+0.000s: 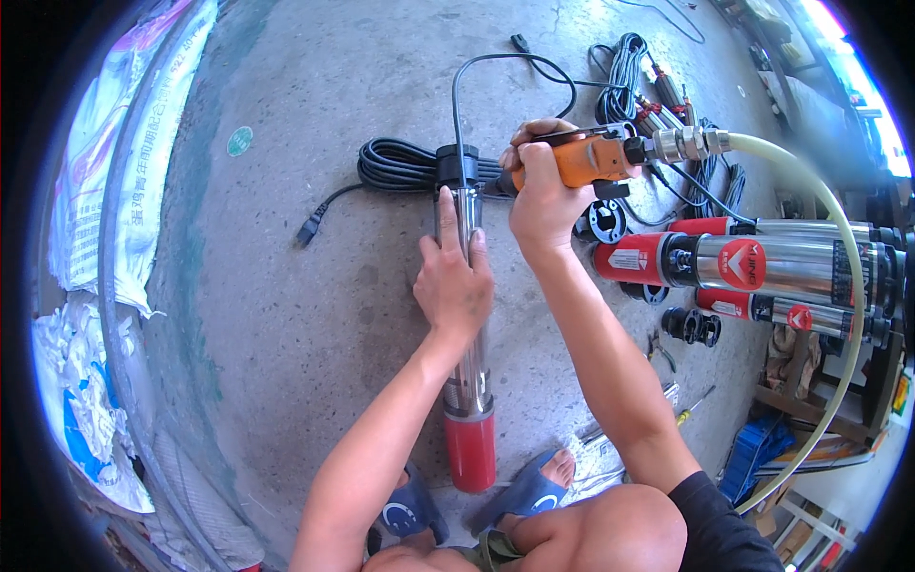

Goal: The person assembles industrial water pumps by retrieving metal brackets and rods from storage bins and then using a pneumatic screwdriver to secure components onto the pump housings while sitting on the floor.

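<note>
A long submersible pump lies on the floor before me, its steel body ending in a red section nearest my feet. My left hand is laid over its upper body, index finger stretched toward the black end piece, other fingers and thumb gripping the sides. My right hand is wrapped around an orange air-powered driver. Its dark tip points left at the pump's upper end; exact contact is hard to make out. A pale air hose joins the tool's back. Beside the end piece lies a coiled black cable.
Several steel-and-red pumps are stacked at the right. Black rings, pliers, a screwdriver and a blue crate lie on that side. More coiled cables are farther off. White sacks line the left.
</note>
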`<state>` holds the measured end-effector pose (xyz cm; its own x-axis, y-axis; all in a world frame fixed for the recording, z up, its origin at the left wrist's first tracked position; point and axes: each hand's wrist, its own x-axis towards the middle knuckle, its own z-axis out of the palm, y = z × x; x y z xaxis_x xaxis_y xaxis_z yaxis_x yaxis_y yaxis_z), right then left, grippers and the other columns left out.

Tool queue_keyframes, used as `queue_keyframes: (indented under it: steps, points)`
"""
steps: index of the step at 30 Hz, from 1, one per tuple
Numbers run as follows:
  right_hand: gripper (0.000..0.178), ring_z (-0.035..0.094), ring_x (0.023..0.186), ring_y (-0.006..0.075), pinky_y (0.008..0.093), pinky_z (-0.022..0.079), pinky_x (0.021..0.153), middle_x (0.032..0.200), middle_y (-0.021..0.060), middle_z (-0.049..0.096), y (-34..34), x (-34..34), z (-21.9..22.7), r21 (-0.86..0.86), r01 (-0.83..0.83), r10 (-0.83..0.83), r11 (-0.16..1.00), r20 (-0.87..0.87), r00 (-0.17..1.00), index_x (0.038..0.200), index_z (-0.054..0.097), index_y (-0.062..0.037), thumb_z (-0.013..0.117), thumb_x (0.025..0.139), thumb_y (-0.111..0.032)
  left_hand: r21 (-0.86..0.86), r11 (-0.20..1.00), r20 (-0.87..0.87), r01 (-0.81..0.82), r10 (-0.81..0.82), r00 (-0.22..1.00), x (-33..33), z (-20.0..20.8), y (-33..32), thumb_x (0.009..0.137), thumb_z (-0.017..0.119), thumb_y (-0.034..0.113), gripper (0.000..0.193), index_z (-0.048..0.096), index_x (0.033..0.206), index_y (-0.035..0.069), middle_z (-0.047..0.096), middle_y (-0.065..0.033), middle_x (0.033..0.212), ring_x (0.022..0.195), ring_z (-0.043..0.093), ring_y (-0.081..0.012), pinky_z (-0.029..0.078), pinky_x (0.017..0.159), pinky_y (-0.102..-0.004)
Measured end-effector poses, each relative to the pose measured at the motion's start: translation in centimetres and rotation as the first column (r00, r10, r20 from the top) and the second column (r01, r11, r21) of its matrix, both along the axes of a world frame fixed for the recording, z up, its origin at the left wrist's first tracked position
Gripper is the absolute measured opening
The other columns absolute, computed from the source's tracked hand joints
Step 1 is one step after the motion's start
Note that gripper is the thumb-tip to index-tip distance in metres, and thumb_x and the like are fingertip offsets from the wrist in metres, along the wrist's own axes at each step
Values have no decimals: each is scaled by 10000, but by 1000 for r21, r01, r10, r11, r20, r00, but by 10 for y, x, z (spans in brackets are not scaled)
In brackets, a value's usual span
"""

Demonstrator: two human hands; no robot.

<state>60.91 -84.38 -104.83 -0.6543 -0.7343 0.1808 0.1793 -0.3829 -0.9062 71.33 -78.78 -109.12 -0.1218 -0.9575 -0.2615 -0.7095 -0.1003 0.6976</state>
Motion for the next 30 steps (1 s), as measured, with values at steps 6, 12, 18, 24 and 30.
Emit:
queue_keyframes:
  steps: [6, 12, 18, 24, 30]
  points:
    - [166, 555, 637, 168, 313, 491, 618, 827, 109, 591, -2, 2, 0, -11, 43, -42, 999, 41, 998, 963, 543, 16, 548, 797, 22, 8, 1000, -7, 8, -8, 1000, 0, 2, 0, 986, 462, 370, 665, 181, 1576, 243, 576, -217, 1054, 919, 631, -433, 499, 823, -552]
    - [148, 555, 638, 162, 298, 482, 613, 800, 104, 589, 0, 1, -1, -25, 15, -16, 1000, -11, 1000, 944, 536, 5, 549, 798, 26, -1, 1000, 1, 10, -10, 1000, -1, 3, 1, 987, 460, 347, 666, 182, 1576, 206, 579, -216, 1058, 920, 631, -424, 498, 829, -540]
    - [155, 586, 624, 134, 266, 495, 573, 786, 82, 609, 0, 2, -10, -51, 19, -19, 999, 9, 1000, 947, 534, 2, 583, 806, 44, -22, 1000, 2, 17, -17, 1000, 0, 2, 3, 990, 454, 334, 668, 171, 1577, 189, 585, -214, 1056, 910, 635, -414, 499, 822, -535]
    - [115, 603, 612, 127, 259, 501, 570, 774, 85, 641, -5, 0, -11, -8, 65, -65, 998, -5, 998, 896, 581, 16, 597, 782, 18, -11, 1000, 35, 17, -16, 999, -4, 6, 1, 987, 467, 329, 682, 148, 1581, 225, 587, -213, 1022, 894, 640, -417, 507, 809, -532]
    - [210, 610, 636, 129, 258, 501, 570, 867, 117, 670, 2, 9, 11, -33, 1, -3, 999, -37, 999, 1008, 579, 38, 574, 799, 22, -42, 999, 93, 12, -8, 996, -4, 5, 3, 972, 507, 313, 714, 144, 1581, 232, 582, -228, 989, 819, 656, -423, 532, 739, -526]
